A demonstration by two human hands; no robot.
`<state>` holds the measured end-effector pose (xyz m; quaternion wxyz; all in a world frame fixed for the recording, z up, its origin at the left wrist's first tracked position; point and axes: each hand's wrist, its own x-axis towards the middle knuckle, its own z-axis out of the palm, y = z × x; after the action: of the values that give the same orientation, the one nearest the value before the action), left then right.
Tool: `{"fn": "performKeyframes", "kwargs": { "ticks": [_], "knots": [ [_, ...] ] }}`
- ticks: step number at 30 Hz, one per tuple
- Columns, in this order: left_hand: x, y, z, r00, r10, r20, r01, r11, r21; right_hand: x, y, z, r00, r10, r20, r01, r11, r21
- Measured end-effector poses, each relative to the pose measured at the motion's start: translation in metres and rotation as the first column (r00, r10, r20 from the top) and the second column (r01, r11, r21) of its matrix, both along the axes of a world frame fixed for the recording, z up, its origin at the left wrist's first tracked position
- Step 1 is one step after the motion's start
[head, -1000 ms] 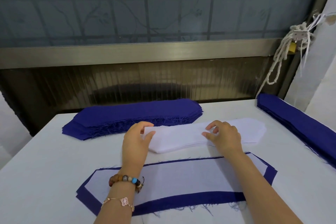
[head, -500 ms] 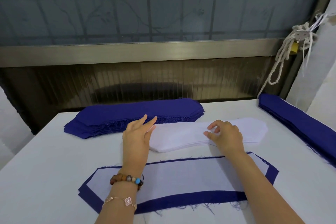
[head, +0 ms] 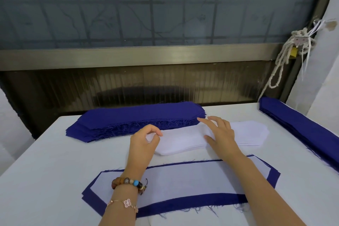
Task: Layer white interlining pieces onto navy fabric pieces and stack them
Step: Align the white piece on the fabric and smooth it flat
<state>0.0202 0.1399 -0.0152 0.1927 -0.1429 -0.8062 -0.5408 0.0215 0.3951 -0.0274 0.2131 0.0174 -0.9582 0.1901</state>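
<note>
Left grip (head: 145, 141) pinching left end of white interlining pile (head: 247, 134), likely peeling top ply; right grip (head: 221, 132) flat, fingers straight, pinning pile so rest doesn't drag. Navy pile (head: 139, 115) just beyond, far side of table (head: 45, 161); layered piece (head: 183, 180) near

Your table (head: 45, 161) carries a navy stack (head: 139, 115) along its far edge, with a white stack (head: 183, 139) just in front of it. A second navy stack (head: 302, 126) runs along the right edge, and a navy piece (head: 183, 202) lies flat by the near edge.
</note>
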Motion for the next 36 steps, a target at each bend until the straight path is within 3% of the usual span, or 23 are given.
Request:
{"fn": "performKeyframes", "kwargs": {
  "ticks": [7, 15, 20, 24, 30, 36],
  "knots": [
    [-0.002, -0.001, 0.004, 1.0, 0.007, -0.006, -0.006, 0.999, 0.05, -0.005, 0.011, 0.001, 0.985, -0.165, -0.046, 0.167, 0.985, 0.041],
    [-0.004, -0.005, 0.0, 0.995, 0.011, 0.095, -0.019, 0.996, 0.092, 0.0, 0.051, 0.004, 0.879, -0.462, 0.113, 0.475, 0.867, -0.151],
    [-0.007, -0.01, -0.006, 0.981, 0.1, 0.165, -0.104, 0.995, 0.015, 0.004, 0.072, 0.006, 0.805, -0.576, 0.142, 0.594, 0.774, -0.22],
    [-0.011, -0.009, -0.008, 0.969, 0.147, 0.199, -0.147, 0.989, -0.017, 0.006, 0.084, 0.004, 0.776, -0.607, 0.171, 0.629, 0.726, -0.277],
    [-0.015, -0.006, -0.01, 0.956, 0.204, 0.211, -0.202, 0.979, -0.032, 0.008, 0.108, 0.009, 0.75, -0.615, 0.242, 0.661, 0.711, -0.242],
    [-0.016, -0.007, -0.014, 0.956, 0.189, 0.226, -0.198, 0.98, 0.019, 0.012, 0.127, 0.001, 0.772, -0.589, 0.24, 0.626, 0.637, -0.45]
  ]
}}
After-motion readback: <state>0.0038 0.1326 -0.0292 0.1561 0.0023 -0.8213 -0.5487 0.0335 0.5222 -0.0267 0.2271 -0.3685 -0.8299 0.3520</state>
